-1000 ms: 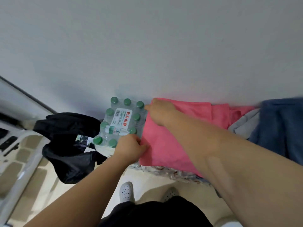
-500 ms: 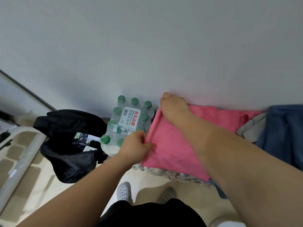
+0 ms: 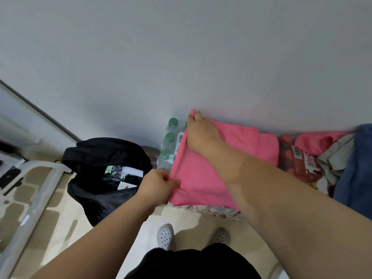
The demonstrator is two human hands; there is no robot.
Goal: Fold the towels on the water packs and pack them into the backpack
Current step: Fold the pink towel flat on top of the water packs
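Mid-frame: pinching pink towel (image 3: 195, 182) corners with left hand (image 3: 159, 184), right hand (image 3: 201, 133).
Aiming for taut edge, matched corners before creasing.

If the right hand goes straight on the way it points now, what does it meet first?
Most likely the wall, right behind the towel corner the right hand pinches; the gap is unclear.

Both bare arms reach forward, the right crossing farther out. The left hand (image 3: 159, 184) pinches the pink towel (image 3: 201, 178) at its near corner; the right hand (image 3: 201, 135) grips the far corner, fingers curled
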